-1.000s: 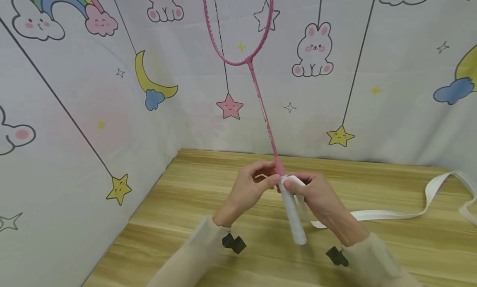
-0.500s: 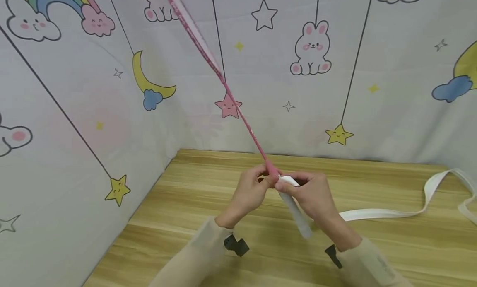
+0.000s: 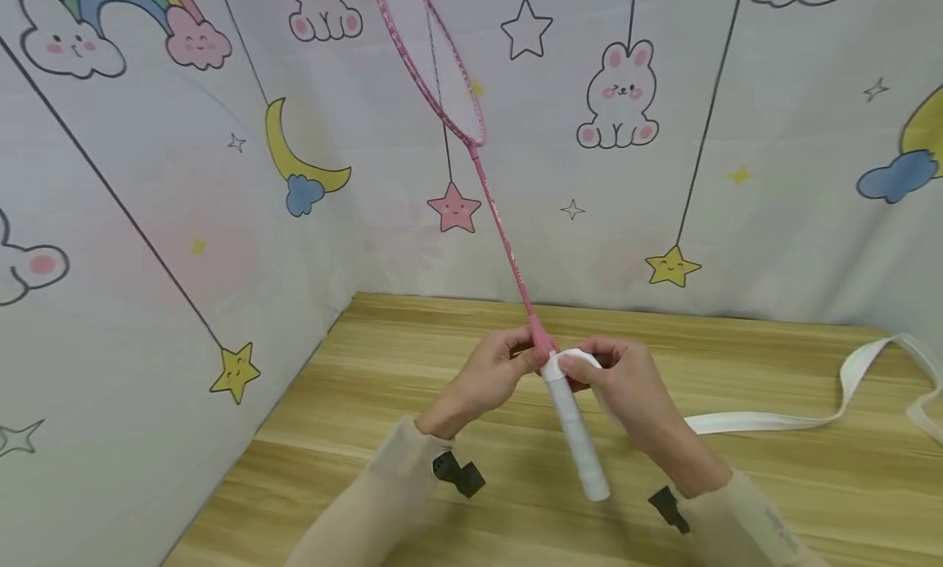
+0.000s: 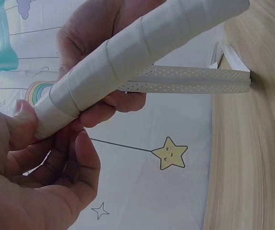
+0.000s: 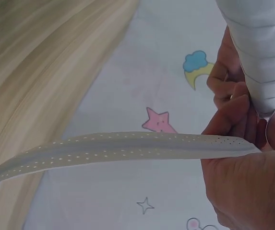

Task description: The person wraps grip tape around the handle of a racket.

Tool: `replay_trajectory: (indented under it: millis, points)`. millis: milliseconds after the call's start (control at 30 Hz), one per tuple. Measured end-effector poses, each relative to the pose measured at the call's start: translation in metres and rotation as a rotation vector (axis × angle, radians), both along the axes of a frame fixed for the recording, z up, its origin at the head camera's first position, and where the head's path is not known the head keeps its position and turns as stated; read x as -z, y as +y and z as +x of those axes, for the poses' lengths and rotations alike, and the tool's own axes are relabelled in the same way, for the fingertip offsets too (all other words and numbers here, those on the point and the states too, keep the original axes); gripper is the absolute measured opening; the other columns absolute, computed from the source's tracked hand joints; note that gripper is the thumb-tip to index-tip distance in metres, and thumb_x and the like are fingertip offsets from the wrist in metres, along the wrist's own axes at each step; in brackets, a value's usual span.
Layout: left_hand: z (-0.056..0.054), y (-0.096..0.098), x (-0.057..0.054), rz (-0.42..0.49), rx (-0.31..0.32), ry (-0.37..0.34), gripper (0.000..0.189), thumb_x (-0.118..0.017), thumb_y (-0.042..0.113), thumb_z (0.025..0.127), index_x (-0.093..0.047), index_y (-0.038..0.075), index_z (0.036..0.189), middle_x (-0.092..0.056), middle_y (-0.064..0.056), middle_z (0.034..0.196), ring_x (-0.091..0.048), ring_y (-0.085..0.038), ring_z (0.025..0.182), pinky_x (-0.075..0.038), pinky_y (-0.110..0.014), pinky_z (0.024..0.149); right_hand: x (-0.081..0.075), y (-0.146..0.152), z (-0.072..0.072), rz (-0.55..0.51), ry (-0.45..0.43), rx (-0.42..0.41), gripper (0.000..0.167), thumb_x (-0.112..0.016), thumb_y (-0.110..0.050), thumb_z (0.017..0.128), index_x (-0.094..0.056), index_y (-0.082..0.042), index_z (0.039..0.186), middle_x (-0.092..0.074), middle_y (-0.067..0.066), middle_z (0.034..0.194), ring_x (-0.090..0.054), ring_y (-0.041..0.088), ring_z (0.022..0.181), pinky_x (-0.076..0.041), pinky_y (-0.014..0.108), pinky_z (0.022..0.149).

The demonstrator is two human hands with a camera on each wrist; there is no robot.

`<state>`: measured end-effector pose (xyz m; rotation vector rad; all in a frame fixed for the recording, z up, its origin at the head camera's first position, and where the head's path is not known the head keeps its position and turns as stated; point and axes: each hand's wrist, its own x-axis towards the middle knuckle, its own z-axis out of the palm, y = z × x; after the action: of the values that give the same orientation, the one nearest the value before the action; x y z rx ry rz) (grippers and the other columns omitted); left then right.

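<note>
A pink badminton racket [image 3: 501,223] leans up and to the left, its head partly cut off by the top of the head view. White overgrip tape is wound in overlapping turns along its handle [image 3: 577,436]. With thumb and fingers my left hand [image 3: 489,375] grips the pink cone at the handle's top. My right hand [image 3: 626,387] pinches the white overgrip tape [image 5: 127,146] close to that top end. The tape's loose length, dotted with small holes, runs from the right fingers in both wrist views.
Below lies a wood-grain table [image 3: 354,436]. The tape's free tail [image 3: 773,421] trails across it to the right and curls up at the edge of view. A printed cloth wall [image 3: 626,199] stands behind and at the left.
The racket has turned about its shaft: its face went from broad, to edge-on, to partly open now. Both hands stay at the handle's top, and the tape now crosses its front there.
</note>
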<state>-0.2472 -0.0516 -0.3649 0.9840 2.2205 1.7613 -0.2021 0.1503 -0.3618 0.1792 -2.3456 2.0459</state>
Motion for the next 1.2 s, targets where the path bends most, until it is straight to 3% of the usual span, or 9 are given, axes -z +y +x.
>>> replay_trajectory:
  millis: [200, 333, 433, 533, 633, 867, 1000, 1200]
  points:
    - [-0.001, -0.002, -0.003, 0.016, 0.094, -0.072, 0.028, -0.051, 0.006, 0.114, -0.065, -0.015, 0.126, -0.065, -0.033, 0.126, -0.061, -0.001, 0.103, -0.054, -0.023, 0.095, 0.001, 0.006, -0.002, -0.053, -0.026, -0.069, 0.024, -0.075, -0.009, 0.103, -0.074, 0.012, 0.114, -0.078, -0.010, 0.085, -0.074, 0.008, 0.079, -0.064, 0.027, 0.080]
    - [-0.002, -0.003, -0.004, 0.051, 0.138, -0.104, 0.033, -0.048, 0.012, 0.115, -0.064, -0.013, 0.126, -0.065, -0.021, 0.119, -0.057, -0.008, 0.103, -0.050, -0.025, 0.094, 0.004, 0.009, -0.004, -0.134, -0.072, -0.121, 0.010, -0.073, -0.012, 0.105, -0.080, -0.005, 0.106, -0.077, -0.010, 0.088, -0.071, 0.008, 0.083, -0.061, 0.025, 0.079]
    - [-0.004, -0.003, -0.005, 0.055, 0.142, -0.112, 0.034, -0.048, 0.013, 0.114, -0.065, -0.013, 0.127, -0.065, -0.015, 0.116, -0.056, -0.009, 0.103, -0.049, -0.026, 0.094, 0.007, 0.011, -0.007, -0.220, -0.104, -0.210, 0.016, -0.068, -0.012, 0.108, -0.082, -0.016, 0.101, -0.076, -0.008, 0.093, -0.068, 0.009, 0.088, -0.059, 0.025, 0.080]
    - [-0.004, -0.004, -0.004, 0.040, 0.133, -0.132, 0.032, -0.049, 0.010, 0.115, -0.066, -0.013, 0.129, -0.067, -0.021, 0.120, -0.059, -0.007, 0.104, -0.052, -0.026, 0.098, 0.012, 0.014, -0.010, -0.279, -0.135, -0.306, 0.023, -0.064, -0.013, 0.110, -0.084, -0.022, 0.102, -0.075, -0.008, 0.098, -0.065, 0.009, 0.093, -0.057, 0.025, 0.083]
    - [-0.005, -0.004, -0.003, 0.032, 0.135, -0.141, 0.031, -0.050, 0.007, 0.114, -0.065, -0.013, 0.132, -0.066, -0.031, 0.129, -0.063, -0.005, 0.107, -0.054, -0.026, 0.101, 0.016, 0.016, -0.011, -0.306, -0.163, -0.346, 0.023, -0.064, -0.015, 0.110, -0.085, -0.023, 0.102, -0.075, -0.009, 0.102, -0.064, 0.008, 0.096, -0.057, 0.025, 0.085]
    - [-0.007, -0.005, -0.002, 0.031, 0.080, -0.094, 0.035, -0.057, 0.006, 0.111, -0.065, -0.007, 0.143, -0.066, -0.029, 0.142, -0.063, -0.006, 0.105, -0.055, -0.023, 0.097, 0.016, 0.012, -0.010, -0.318, -0.184, -0.261, 0.022, -0.069, -0.013, 0.108, -0.084, -0.023, 0.095, -0.071, -0.010, 0.092, -0.062, 0.009, 0.093, -0.055, 0.024, 0.084]
    - [-0.007, -0.006, -0.003, 0.048, 0.057, -0.116, 0.036, -0.057, 0.009, 0.112, -0.064, -0.002, 0.146, -0.067, -0.025, 0.144, -0.064, -0.008, 0.105, -0.056, -0.025, 0.095, 0.012, 0.006, -0.008, -0.297, -0.183, -0.183, 0.022, -0.069, -0.011, 0.107, -0.084, -0.021, 0.094, -0.070, -0.009, 0.093, -0.061, 0.010, 0.095, -0.055, 0.023, 0.085]
    - [-0.004, -0.003, -0.001, 0.051, 0.023, -0.112, 0.040, -0.067, 0.011, 0.109, -0.064, 0.002, 0.147, -0.071, -0.025, 0.131, -0.066, -0.008, 0.102, -0.058, -0.024, 0.091, 0.007, -0.001, -0.007, -0.198, -0.161, -0.054, 0.015, -0.073, -0.010, 0.104, -0.084, -0.014, 0.094, -0.071, -0.009, 0.088, -0.061, 0.012, 0.093, -0.053, 0.024, 0.082]
